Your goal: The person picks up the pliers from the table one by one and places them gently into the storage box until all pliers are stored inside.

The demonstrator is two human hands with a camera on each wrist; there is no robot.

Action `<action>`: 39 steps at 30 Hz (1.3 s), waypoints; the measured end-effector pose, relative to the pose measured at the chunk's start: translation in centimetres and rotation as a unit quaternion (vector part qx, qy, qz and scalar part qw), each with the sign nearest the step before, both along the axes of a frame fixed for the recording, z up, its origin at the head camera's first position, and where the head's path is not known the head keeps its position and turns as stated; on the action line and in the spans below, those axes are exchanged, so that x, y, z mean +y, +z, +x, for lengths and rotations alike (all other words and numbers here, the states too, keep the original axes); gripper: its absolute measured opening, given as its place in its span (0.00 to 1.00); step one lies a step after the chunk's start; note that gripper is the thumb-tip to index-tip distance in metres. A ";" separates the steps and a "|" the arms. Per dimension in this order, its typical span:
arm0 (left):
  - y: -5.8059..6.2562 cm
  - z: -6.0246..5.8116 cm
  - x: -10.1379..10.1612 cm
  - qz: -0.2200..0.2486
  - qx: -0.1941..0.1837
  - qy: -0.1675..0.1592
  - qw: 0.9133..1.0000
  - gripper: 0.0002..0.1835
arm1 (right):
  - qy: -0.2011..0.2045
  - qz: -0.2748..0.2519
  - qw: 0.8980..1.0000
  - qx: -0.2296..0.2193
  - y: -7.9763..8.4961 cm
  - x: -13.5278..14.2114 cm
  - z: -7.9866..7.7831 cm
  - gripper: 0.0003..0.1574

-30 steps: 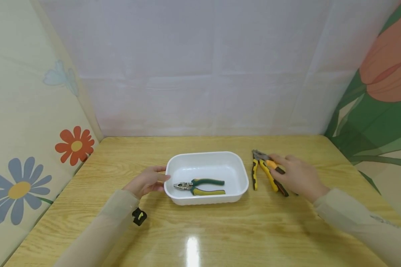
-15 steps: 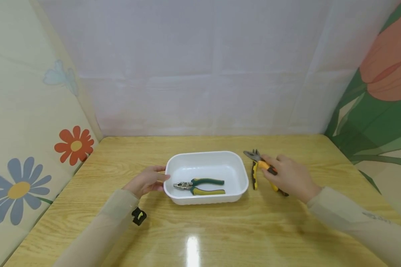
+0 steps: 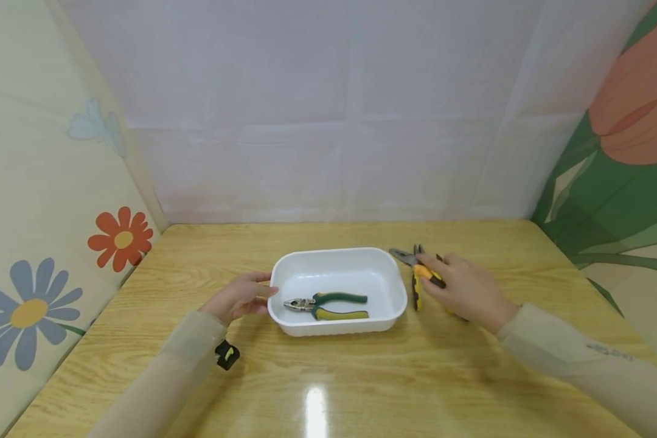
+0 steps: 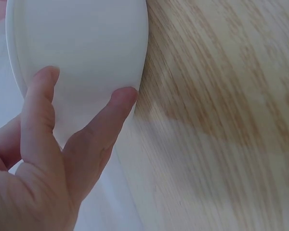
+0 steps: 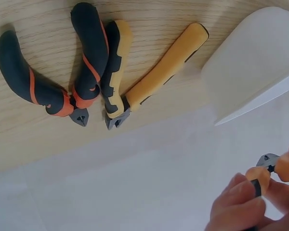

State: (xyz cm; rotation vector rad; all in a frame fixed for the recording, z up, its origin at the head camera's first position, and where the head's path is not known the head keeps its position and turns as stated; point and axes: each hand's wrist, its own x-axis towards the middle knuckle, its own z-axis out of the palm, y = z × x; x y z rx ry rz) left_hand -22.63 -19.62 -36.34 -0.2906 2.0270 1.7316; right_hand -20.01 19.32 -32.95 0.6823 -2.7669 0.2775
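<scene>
My left hand holds the left end of a white plastic tray, thumb over the rim and fingers along the outer wall. Inside the tray lies a pair of combination pliers with green and yellow handles. To the tray's right, my right hand grips pliers with orange-and-black handles, their grey jaws pointing left near the tray's right rim. Beneath that hand, yellow-and-black pliers rest on the table, partly hidden in the head view. Beside them are black pliers with orange stripes.
The wooden table runs back to a hanging white cloth. Printed flower cloths line the left and right sides. A small black object shows by the left wrist.
My right hand has lifted the orange-and-black pliers off the other pliers and carried them left toward the tray. My left hand and the tray have stayed in place.
</scene>
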 end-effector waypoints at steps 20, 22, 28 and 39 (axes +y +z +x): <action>0.1 0.1 -0.2 0.007 0.001 0.000 1.000 0.33 | 0.048 0.028 0.998 0.032 0.1 -2.5 -0.4 0.27; 0.0 0.1 -0.2 0.009 0.001 -0.001 1.000 0.33 | 0.053 0.034 0.998 0.031 0.1 -2.7 -0.3 0.27; 0.0 0.2 -0.2 0.013 0.005 -0.005 1.000 0.33 | 0.065 0.040 0.997 0.019 0.5 -3.6 -0.1 0.27; -0.2 0.2 -0.3 0.030 0.028 -0.020 0.999 0.31 | 0.110 0.053 0.991 0.052 0.2 -4.9 -0.8 0.26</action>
